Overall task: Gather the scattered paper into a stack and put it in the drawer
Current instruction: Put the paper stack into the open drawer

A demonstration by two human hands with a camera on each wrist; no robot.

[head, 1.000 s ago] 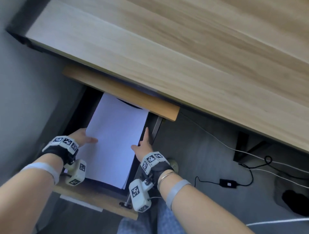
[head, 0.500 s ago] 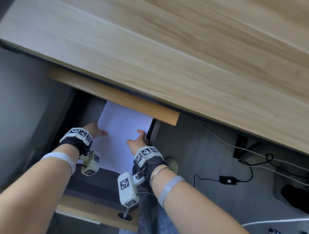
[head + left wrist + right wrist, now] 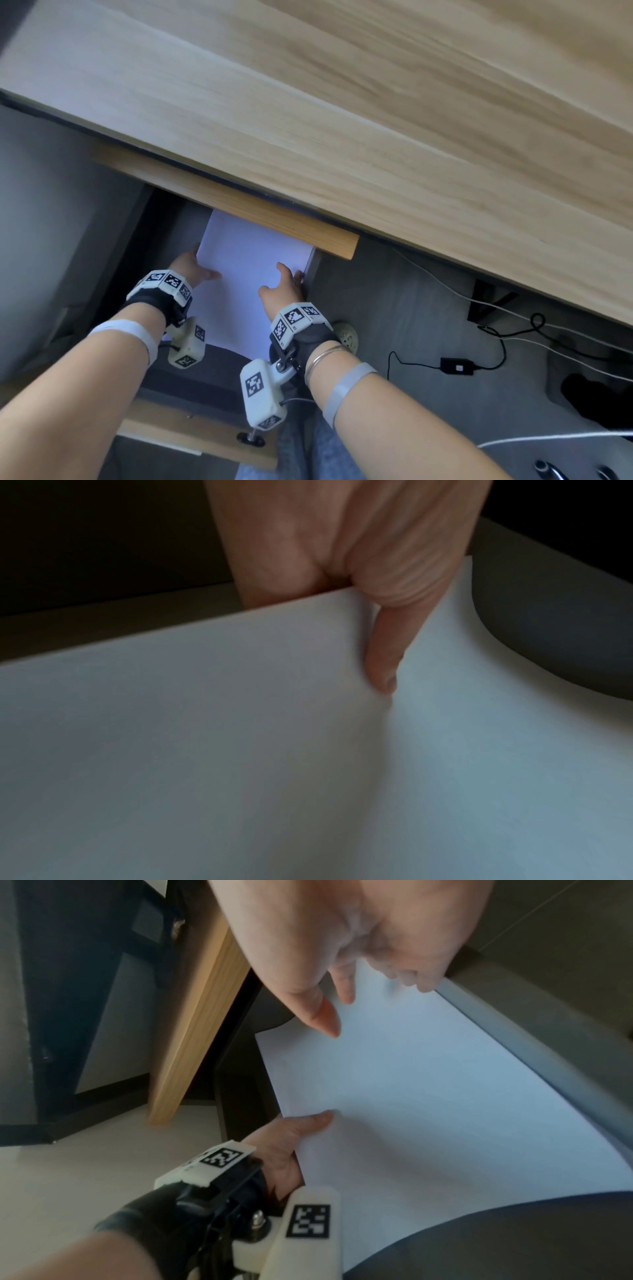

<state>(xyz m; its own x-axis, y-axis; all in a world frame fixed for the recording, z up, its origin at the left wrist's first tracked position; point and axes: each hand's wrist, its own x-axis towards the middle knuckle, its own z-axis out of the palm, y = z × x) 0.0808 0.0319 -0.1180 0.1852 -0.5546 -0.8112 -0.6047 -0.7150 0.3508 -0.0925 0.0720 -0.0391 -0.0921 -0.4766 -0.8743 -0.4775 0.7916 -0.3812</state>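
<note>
A stack of white paper [image 3: 246, 277] lies in the open drawer [image 3: 313, 270] below the wooden desk top [image 3: 342, 120], its far end hidden under a wooden rail [image 3: 239, 202]. My left hand [image 3: 195, 267] pinches the stack's left edge. Its thumb [image 3: 383, 656] lies on the top sheet [image 3: 240, 750]; the fingers underneath are hidden. My right hand [image 3: 284, 284] is at the stack's right edge by the grey drawer wall [image 3: 514, 1042]. Its fingertips [image 3: 346, 996] touch the top sheet [image 3: 411, 1096] and the thumb points down just over it. The left hand [image 3: 291, 1145] shows there too.
The drawer's wooden front panel [image 3: 191, 442] with a small knob is nearest me, beyond a dark drawer floor [image 3: 191, 377]. Cables and a black power adapter [image 3: 457, 366] lie on the grey floor at the right. My knee in jeans [image 3: 308, 455] is below.
Both hands have moved forward and the paper has slid deeper into the drawer, under the rail. More of the dark drawer floor shows near the front panel.
</note>
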